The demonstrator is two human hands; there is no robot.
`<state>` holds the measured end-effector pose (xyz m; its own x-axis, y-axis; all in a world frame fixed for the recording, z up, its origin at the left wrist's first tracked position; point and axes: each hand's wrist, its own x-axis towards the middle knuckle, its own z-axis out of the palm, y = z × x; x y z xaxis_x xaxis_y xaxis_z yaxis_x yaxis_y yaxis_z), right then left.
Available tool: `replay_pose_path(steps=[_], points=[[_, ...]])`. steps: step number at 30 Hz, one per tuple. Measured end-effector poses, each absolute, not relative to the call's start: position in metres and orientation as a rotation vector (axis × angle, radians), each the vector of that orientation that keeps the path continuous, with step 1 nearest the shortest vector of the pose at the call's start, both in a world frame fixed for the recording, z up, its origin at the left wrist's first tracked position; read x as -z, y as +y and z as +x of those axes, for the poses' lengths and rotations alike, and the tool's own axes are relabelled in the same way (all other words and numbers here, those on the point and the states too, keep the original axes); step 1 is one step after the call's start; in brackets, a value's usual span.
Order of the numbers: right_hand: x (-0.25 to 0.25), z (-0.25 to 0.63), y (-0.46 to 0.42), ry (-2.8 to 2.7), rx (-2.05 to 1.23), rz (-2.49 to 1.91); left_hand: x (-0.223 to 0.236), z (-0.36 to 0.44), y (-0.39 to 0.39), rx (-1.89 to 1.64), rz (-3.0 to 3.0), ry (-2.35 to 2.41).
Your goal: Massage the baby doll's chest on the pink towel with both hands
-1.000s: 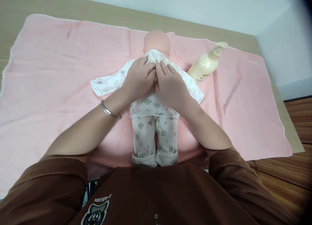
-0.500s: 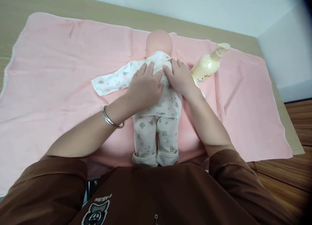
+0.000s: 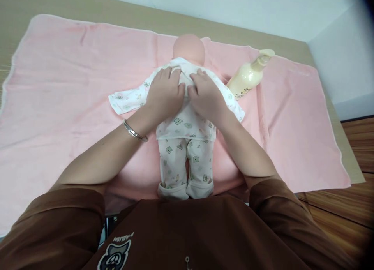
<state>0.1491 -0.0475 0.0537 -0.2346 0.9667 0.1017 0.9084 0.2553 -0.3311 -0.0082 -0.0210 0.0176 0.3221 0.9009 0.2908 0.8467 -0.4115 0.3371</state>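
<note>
A baby doll (image 3: 189, 48) lies with its head away from me, the smooth back of the head upward. It wears a white printed top (image 3: 187, 126) and matching trousers (image 3: 175, 161) with rolled cuffs. My left hand (image 3: 166, 90) rests open on the left of the doll's upper back, fingers pointing toward its head. On the right of the upper back, my right hand (image 3: 208, 94) lies open too, its thumb close to the left thumb. Both palms cover part of the top, and the cloth is creased between the fingers. The sleeves stretch out to either side.
Under the doll spreads a pink blanket (image 3: 87, 67) on a wooden table (image 3: 117, 11). A pale yellow pump bottle (image 3: 247, 78) lies tilted right of the doll, close to its sleeve. A white wall (image 3: 233, 9) rises behind the table.
My left hand has shifted left, and my right hand has moved from the doll's right shoulder edge onto its upper back. The right sleeve now shows more; the collar has shifted left.
</note>
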Motion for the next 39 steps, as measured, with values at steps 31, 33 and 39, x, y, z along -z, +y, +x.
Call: replay_pose_path(steps=[31, 33, 39], points=[[-0.037, 0.158, -0.021, -2.077, -0.224, -1.900, -0.005, -0.003, -0.003, -0.761, 2.201, 1.713], [-0.037, 0.158, -0.020, -2.105, -0.218, -1.909, -0.003, -0.001, 0.000, -0.713, 2.166, 1.752], [-0.039, 0.162, -0.016, -2.257, -0.152, -1.879, -0.001, 0.001, 0.000, -0.695, 2.089, 1.784]])
